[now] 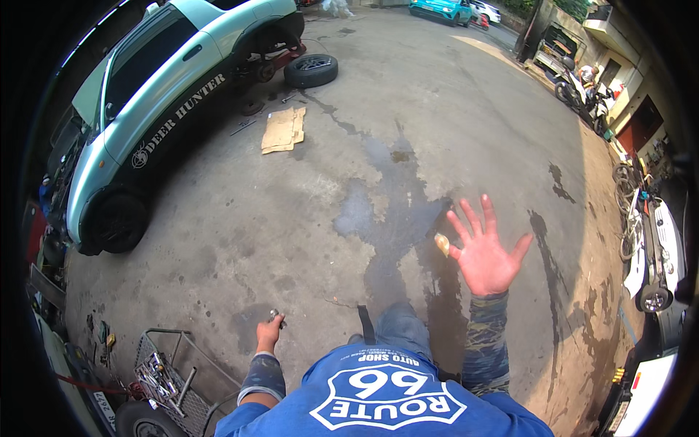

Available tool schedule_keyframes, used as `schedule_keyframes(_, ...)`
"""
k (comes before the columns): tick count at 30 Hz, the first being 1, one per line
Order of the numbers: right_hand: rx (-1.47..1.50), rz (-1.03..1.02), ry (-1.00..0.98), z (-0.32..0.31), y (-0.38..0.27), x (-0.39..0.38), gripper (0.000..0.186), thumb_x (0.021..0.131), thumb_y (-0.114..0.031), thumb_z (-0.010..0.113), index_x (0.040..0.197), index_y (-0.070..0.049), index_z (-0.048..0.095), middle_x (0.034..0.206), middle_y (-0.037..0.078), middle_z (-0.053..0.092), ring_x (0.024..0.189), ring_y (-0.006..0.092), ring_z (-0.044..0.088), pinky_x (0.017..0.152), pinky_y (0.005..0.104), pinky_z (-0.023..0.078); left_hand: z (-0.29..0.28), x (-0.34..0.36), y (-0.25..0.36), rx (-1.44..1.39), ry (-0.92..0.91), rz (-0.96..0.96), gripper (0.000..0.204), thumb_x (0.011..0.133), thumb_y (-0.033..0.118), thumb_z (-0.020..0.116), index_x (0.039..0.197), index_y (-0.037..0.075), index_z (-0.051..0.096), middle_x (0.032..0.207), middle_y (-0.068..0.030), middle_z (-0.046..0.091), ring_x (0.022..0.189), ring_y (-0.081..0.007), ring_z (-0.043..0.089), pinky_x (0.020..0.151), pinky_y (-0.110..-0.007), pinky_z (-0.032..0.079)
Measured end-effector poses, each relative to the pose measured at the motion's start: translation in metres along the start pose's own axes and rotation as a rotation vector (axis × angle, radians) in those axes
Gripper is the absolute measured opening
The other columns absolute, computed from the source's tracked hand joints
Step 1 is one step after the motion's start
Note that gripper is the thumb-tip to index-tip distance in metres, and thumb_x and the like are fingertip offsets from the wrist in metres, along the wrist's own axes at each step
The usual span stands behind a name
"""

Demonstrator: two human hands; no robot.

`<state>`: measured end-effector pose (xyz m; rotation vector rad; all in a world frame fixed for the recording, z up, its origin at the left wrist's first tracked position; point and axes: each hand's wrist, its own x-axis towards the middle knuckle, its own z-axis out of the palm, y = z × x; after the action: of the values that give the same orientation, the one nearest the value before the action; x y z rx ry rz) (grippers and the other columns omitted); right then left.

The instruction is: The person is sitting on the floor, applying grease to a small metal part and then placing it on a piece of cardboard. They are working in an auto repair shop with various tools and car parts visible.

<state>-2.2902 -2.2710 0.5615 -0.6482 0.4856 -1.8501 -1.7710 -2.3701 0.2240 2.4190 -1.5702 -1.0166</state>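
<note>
My left hand (pixel 268 335) is closed at the lower left, above the concrete. Out of its fist pokes the shiny rounded end of a small metal tool (pixel 274 315); the rest is hidden by my fingers. My right hand (pixel 489 262) is raised with the palm toward me, fingers spread and thumb out to the right. Nothing lies in that palm. A yellowish-tan covering, perhaps a bandage, wraps the tip of its little finger (pixel 442 245). A patterned sleeve (pixel 486 342) covers the right forearm.
A pale green car (pixel 145 95) stands at the left, its rear wheel off. A loose wheel (pixel 311 71) and flattened cardboard (pixel 284 130) lie beside it. At the lower left is a metal mesh cart (pixel 186 386) with tools (pixel 160 377). Dark wet stains (pixel 393 211) mark the concrete. Motorcycles (pixel 582 98) line the right.
</note>
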Motion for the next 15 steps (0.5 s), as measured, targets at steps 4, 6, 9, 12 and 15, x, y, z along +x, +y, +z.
schedule_keyframes(4, -0.043, -0.017, 0.029, -0.081, 0.002, 0.113, 0.110, 0.086, -0.093, 0.037, 0.166, -0.020, 0.023, 0.167, 0.017, 0.026, 0.149, 0.0392, 0.031, 0.105, 0.0560, 0.044, -0.010, 0.106, 0.193, -0.352, 0.074, 0.116, 0.073, 0.079, 0.061, 0.076, 0.106, -0.007, 0.076, 0.099, -0.0261, 0.076, 0.097, -0.0342, 0.074, 0.088, -0.042, 0.054)
schedule_keyframes(6, -0.046, -0.015, 0.057, -0.129, 0.001, 0.183, 0.108, 0.087, -0.092, 0.035, 0.166, -0.020, 0.023, 0.167, 0.017, 0.027, 0.149, 0.0394, 0.031, 0.108, 0.0573, 0.041, -0.003, 0.146, 0.257, -0.463, 0.034, 0.064, 0.070, 0.079, 0.059, 0.076, 0.104, -0.006, 0.076, 0.095, -0.0233, 0.076, 0.092, -0.0313, 0.073, 0.085, -0.041, 0.054)
schedule_keyframes(9, -0.053, 0.007, 0.160, -0.189, -0.011, 0.300, 0.106, 0.089, -0.091, 0.034, 0.166, -0.019, 0.023, 0.167, 0.017, 0.027, 0.149, 0.0390, 0.031, 0.110, 0.0577, 0.038, 0.022, 0.197, 0.312, -0.449, 0.037, -0.059, 0.070, 0.077, 0.061, 0.076, 0.100, -0.005, 0.078, 0.092, -0.0210, 0.076, 0.089, -0.0300, 0.073, 0.083, -0.041, 0.054)
schedule_keyframes(12, -0.047, 0.071, 0.204, -0.210, -0.019, 0.417, 0.105, 0.089, -0.090, 0.033, 0.166, -0.019, 0.023, 0.167, 0.017, 0.027, 0.150, 0.0388, 0.031, 0.111, 0.0574, 0.036, 0.053, 0.203, 0.309, -0.276, -0.008, -0.280, 0.074, 0.075, 0.064, 0.076, 0.099, -0.006, 0.077, 0.097, -0.0237, 0.076, 0.092, -0.0341, 0.073, 0.086, -0.043, 0.054)
schedule_keyframes(15, -0.094, 0.131, 0.048, -0.212, -0.024, 0.561, 0.105, 0.090, -0.090, 0.033, 0.166, -0.018, 0.024, 0.167, 0.017, 0.027, 0.150, 0.0386, 0.031, 0.112, 0.0575, 0.035, 0.085, 0.197, 0.302, -0.294, -0.014, -0.526, 0.065, 0.076, 0.058, 0.080, 0.086, -0.007, 0.077, 0.078, -0.0161, 0.073, 0.073, -0.0271, 0.070, 0.072, -0.040, 0.055)
